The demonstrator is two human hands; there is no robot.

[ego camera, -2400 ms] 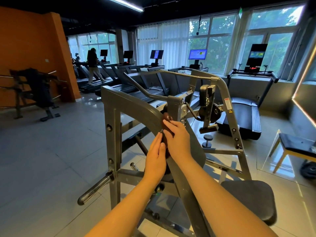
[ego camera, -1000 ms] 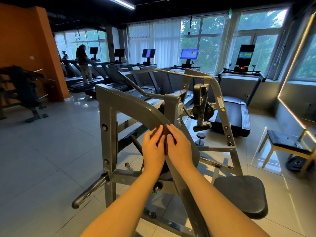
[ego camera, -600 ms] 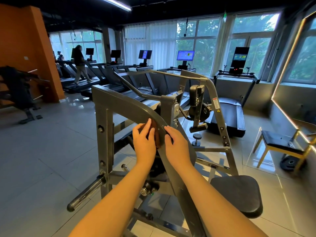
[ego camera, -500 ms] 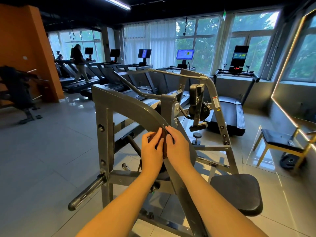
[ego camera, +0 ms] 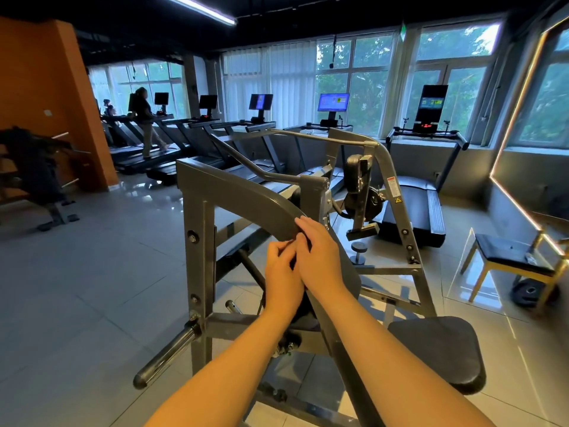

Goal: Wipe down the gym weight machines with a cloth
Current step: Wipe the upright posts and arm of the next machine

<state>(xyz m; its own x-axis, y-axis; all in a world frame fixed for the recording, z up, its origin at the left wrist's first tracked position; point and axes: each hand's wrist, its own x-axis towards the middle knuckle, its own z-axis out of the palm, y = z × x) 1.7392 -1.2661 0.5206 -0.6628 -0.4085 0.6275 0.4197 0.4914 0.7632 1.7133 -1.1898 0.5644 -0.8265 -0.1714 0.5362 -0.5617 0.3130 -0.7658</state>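
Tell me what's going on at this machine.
A person is working at a grey weight machine, with both hands together on its curved bar. The right hand lies along the bar, fingers fairly straight. The left hand is curled beside it at the bar's edge. Any cloth is hidden between the hands, so I cannot confirm one. The seat pad sits at lower right. Further back, another person walks on a treadmill.
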